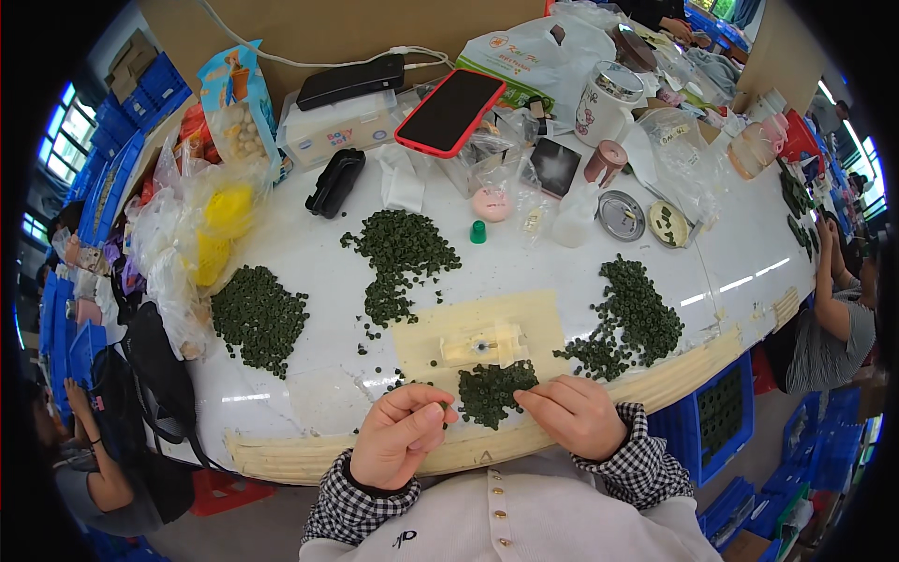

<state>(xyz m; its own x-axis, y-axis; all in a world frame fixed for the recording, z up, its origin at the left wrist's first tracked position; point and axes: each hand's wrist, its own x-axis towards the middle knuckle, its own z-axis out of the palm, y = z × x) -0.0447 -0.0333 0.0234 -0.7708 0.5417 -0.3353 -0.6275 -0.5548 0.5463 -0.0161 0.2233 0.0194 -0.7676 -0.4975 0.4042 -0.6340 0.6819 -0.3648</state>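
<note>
At the table's near edge, my left hand [403, 433] is closed in a pinch, with a small dark green piece [443, 406] between thumb and forefinger. My right hand [573, 414] is also closed, its fingertips pressed together at the right side of a small pile of dark green pieces [492, 393]. Whatever those fingertips hold is too small to make out. Just beyond this pile, a small pale block with a dark dot in its middle [483, 346] is fixed on a patch of beige tape [538, 314]. Both forearms wear checkered sleeves.
Larger heaps of green pieces lie at left [259, 318], centre [398, 248] and right [641, 314]. Behind them are a red-cased phone [451, 112], a black case [335, 183], a green cap [478, 232], a lidded mug [607, 103] and plastic bags [169, 248]. Co-workers sit at both sides.
</note>
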